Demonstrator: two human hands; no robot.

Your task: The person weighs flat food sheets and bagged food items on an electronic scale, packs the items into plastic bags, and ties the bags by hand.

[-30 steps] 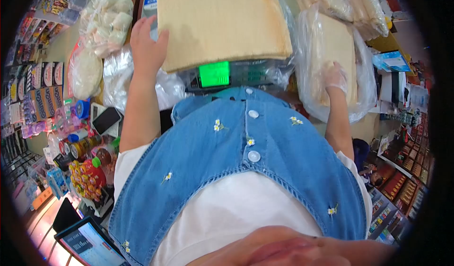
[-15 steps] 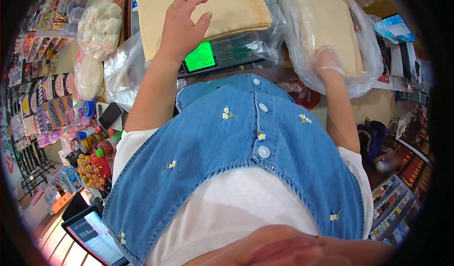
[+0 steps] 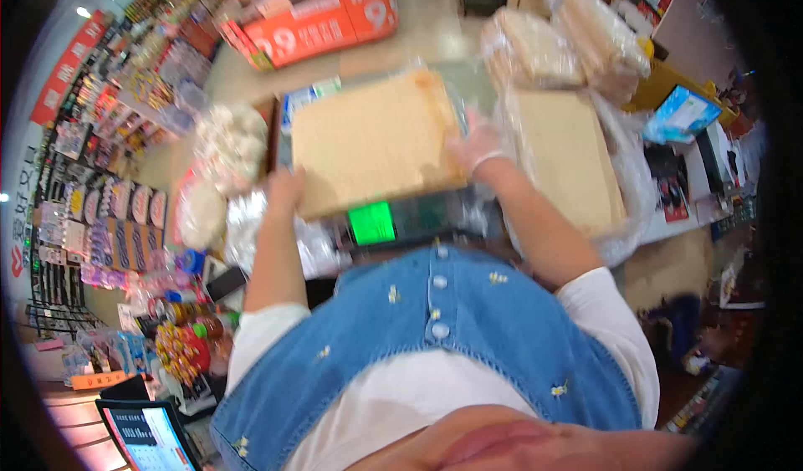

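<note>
A thick stack of pale yellow sheets point(image 3: 376, 145), which look like tofu sheets, sits over a scale whose green display point(image 3: 370, 223) glows below its near edge. My left hand point(image 3: 286, 188), bare, grips the stack's left edge, its fingertips partly hidden. On the opposite edge, my right hand point(image 3: 481, 143) holds the stack in a clear plastic glove. Just right of that hand, a second stack of tofu sheets point(image 3: 565, 161) lies in an open clear plastic bag point(image 3: 637, 195).
Bags of white round items point(image 3: 230, 149) stand at the left. Wrapped packs point(image 3: 535, 48) lie at the back right, and a red price-marked display box point(image 3: 326, 23) is at the back. Bottles point(image 3: 184, 312), a phone point(image 3: 226, 284) and a screen point(image 3: 150, 433) crowd the near left.
My right hand has left the bagged stack and moved onto the right edge of the stack over the scale. My left hand has gone from above that stack to its left edge. The view has shifted.
</note>
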